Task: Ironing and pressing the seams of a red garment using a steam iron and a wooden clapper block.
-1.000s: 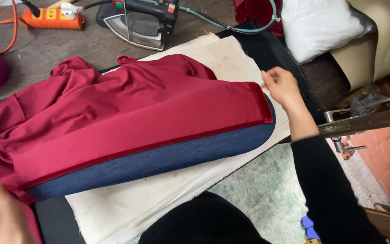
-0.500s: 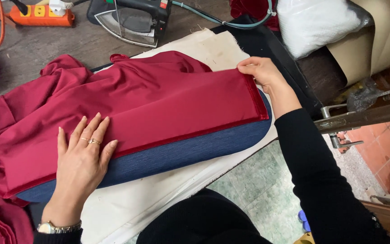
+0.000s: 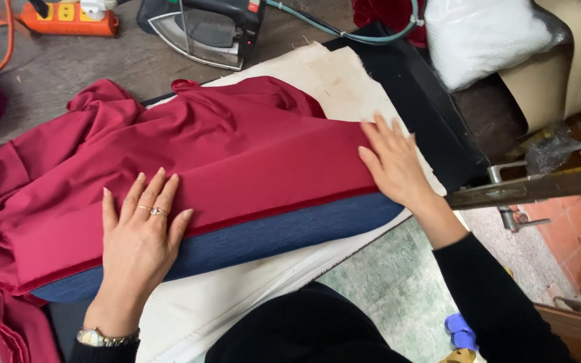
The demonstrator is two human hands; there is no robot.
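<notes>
Both hands are lying flat, fingers spread wide, on the red cloth (image 3: 223, 158): left hand (image 3: 139, 232) unmoved, right hand (image 3: 391, 161) now nearer the pad's (image 3: 270, 238) end.

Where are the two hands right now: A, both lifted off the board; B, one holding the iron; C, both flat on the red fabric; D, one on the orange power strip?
C: the left hand and right hand both lie flat on the red fabric; the iron sits untouched.

Grey worktable (image 3: 89, 67) above green speckled floor (image 3: 391, 282), red tiles (image 3: 573, 228)
</notes>
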